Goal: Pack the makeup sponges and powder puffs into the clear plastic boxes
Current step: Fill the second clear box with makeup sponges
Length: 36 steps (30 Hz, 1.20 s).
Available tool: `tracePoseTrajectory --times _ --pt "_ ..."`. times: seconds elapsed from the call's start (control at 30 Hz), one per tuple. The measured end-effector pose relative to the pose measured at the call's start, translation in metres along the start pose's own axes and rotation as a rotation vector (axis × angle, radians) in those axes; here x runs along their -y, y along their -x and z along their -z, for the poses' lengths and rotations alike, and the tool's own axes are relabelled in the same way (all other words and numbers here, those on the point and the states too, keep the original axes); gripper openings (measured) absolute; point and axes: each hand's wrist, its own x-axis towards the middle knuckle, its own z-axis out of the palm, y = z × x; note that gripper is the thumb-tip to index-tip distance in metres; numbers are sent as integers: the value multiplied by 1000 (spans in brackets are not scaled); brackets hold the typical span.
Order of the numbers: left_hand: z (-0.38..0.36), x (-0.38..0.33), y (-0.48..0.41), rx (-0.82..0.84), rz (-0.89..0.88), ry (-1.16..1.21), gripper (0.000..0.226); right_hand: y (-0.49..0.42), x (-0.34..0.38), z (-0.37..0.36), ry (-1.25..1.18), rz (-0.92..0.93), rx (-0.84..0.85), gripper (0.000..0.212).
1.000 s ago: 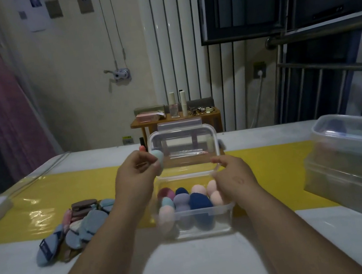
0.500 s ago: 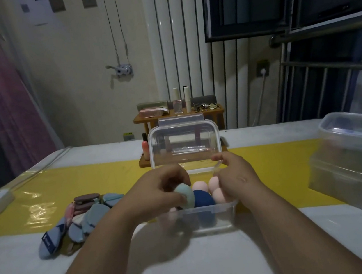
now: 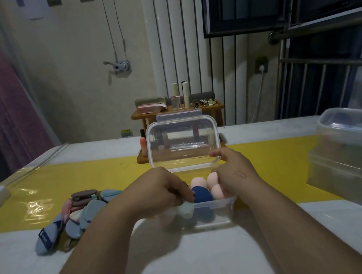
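Puffs (image 3: 74,215) lay in a heap on the table (image 3: 195,264), left of the box (image 3: 220,211). Big tubs (image 3: 356,156) stood well apart on the right. A wooden shelf (image 3: 178,111) sat behind the box's raised lid (image 3: 183,141). The left hand (image 3: 160,192) hid the box's left half. Its curled fingers held a mint sponge (image 3: 185,209) low at the front wall, beside a blue sponge (image 3: 202,194) and pink sponges (image 3: 214,179). The right hand (image 3: 233,173) had bent fingers on the box's back rim. Half a second before, the mint sponge was higher, above the others.
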Motion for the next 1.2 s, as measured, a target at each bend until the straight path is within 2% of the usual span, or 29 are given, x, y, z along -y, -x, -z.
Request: tracePoseTrajectory --times 0.13,0.23,0.33,0.43,0.5,0.67,0.77,0.87,0.97,1.1,1.2 --pt "0 1 -5 7 -86 -157 24 1 2 1 3 -9 11 54" --pt "1 -1 -5 -3 -97 -184 34 2 2 2 -2 -4 11 54" --pt "2 -2 -3 -30 -99 -211 27 2 1 2 4 2 10 53" --pt "6 0 0 1 -50 -86 14 2 1 1 -1 0 2 52" --pt "9 -2 2 28 -21 -22 14 1 1 0 -1 -4 -3 51" --pt "5 -7 -4 95 -37 -225 17 1 2 0 4 -5 -6 52" --pt "1 -11 -10 82 -4 -349 14 1 2 -1 19 -11 -10 53" --pt "-4 -14 -14 42 9 -401 16 2 2 -1 36 -17 -13 54" --pt "-5 -12 -14 75 -21 -446 18 4 4 -1 37 -17 -17 54" --pt "0 -5 -10 108 -64 -336 20 5 4 -1 33 -10 -7 52" --pt "6 -4 -5 75 -53 -153 21 4 1 0 4 17 -43 33"
